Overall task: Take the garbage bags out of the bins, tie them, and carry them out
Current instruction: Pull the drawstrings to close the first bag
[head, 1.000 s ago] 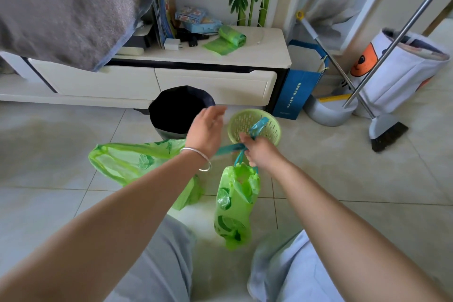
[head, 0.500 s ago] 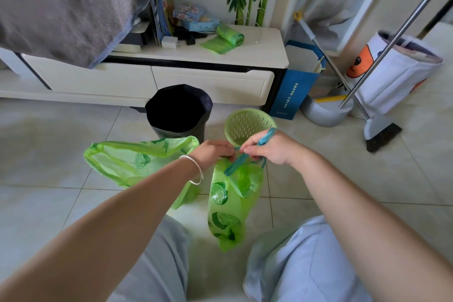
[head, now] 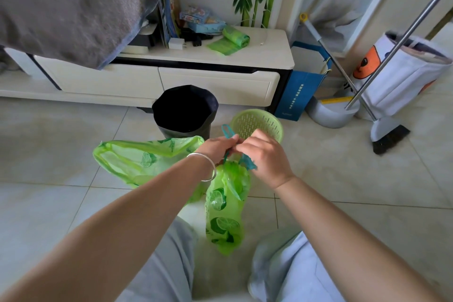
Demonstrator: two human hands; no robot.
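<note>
A small green garbage bag (head: 225,213) printed with lime slices hangs in front of my knees, its neck gathered. Both hands meet at the neck. My left hand (head: 217,148), a silver bangle on its wrist, pinches the teal drawstring (head: 228,131), whose loop sticks up above the fingers. My right hand (head: 261,154) pinches the other teal end beside the bag's neck. A second green bag (head: 137,162) lies open-mouthed on the floor to the left. Behind stand a bin with a black liner (head: 185,110) and a bare green mesh bin (head: 257,122).
A low white TV cabinet (head: 220,81) runs along the back, with a roll of green bags (head: 232,39) on top. To the right are a blue paper bag (head: 301,91), a dustpan (head: 331,113), a broom (head: 389,135) and a white cloth bag (head: 404,76). A grey blanket (head: 61,2) hangs at upper left.
My hands came together at the bag's neck. The teal drawstring, earlier stretched between them, is now bunched in both hands with a loop standing up. The bag hangs lower and narrower.
</note>
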